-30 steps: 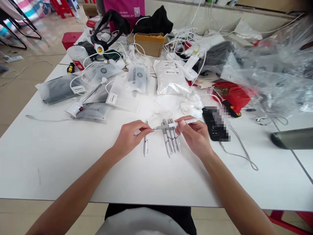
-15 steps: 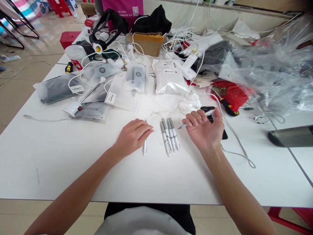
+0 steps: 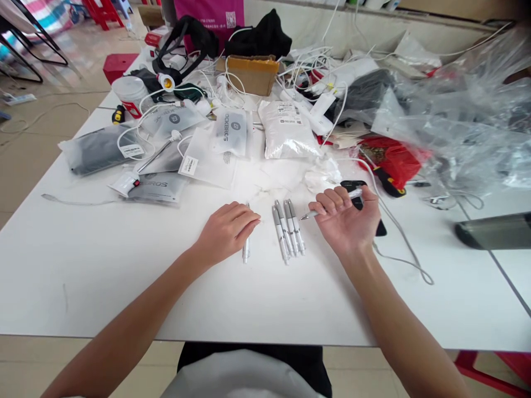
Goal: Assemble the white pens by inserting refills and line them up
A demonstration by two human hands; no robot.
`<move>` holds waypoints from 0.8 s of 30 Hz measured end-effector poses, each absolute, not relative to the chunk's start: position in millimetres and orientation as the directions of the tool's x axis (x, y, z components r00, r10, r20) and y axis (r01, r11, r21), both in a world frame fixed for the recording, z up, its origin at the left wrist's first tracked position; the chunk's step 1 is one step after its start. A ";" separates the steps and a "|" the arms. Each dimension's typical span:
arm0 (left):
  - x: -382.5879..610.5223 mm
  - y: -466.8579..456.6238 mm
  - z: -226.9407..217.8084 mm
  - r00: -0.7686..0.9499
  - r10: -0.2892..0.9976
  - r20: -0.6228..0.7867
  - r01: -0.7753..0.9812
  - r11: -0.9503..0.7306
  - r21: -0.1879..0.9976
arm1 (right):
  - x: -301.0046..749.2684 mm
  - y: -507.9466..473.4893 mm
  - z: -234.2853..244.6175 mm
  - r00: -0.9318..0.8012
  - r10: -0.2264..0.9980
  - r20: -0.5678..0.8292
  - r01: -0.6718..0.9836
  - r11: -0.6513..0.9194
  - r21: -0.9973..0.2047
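Note:
My right hand (image 3: 344,221) is palm up above the white table and shut on a slim silver-and-white pen (image 3: 329,207), whose point faces left. Beneath that hand lies a black phone (image 3: 360,194), partly hidden. My left hand (image 3: 226,232) rests flat on the tabletop, holding nothing. Its fingers lie over the upper part of a single silver pen (image 3: 246,249). Between my hands lies a tight group of several similar pens (image 3: 288,232), side by side with their tips toward me.
Printed plastic pouches (image 3: 230,131), a white packet (image 3: 287,130), tangled white cables (image 3: 307,72) and a cardboard box (image 3: 248,74) crowd the far side of the white table (image 3: 83,276). Crumpled clear plastic (image 3: 464,110) and a red bag (image 3: 392,160) lie to the right.
My right hand has moved right and turned palm up, carrying the pen with it. My left hand has moved off that pen's tip and now lies flat over the single pen.

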State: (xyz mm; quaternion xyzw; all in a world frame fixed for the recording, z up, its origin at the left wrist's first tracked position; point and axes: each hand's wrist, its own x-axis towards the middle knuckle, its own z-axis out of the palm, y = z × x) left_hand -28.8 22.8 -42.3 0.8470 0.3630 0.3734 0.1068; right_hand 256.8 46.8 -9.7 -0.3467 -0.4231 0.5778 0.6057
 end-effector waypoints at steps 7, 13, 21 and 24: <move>-28.2 22.0 -40.6 0.491 0.683 0.542 0.539 -0.726 0.427 | 278.7 45.9 -22.4 -0.200 0.959 0.200 -0.475 0.084 -0.876; -29.1 22.2 -41.1 0.513 0.642 0.570 0.516 -0.761 0.393 | 284.2 45.2 -30.5 -0.227 0.964 0.138 -0.639 -0.041 -0.768; -7.9 -27.0 7.2 0.737 0.608 0.296 0.220 -0.629 0.746 | 270.9 37.6 -17.4 -0.346 0.907 0.239 -0.585 -0.009 -0.811; -9.7 -83.2 11.8 0.915 0.403 0.029 0.159 -0.425 0.891 | 253.1 34.6 0.5 -0.268 0.936 0.227 -0.411 0.102 -0.906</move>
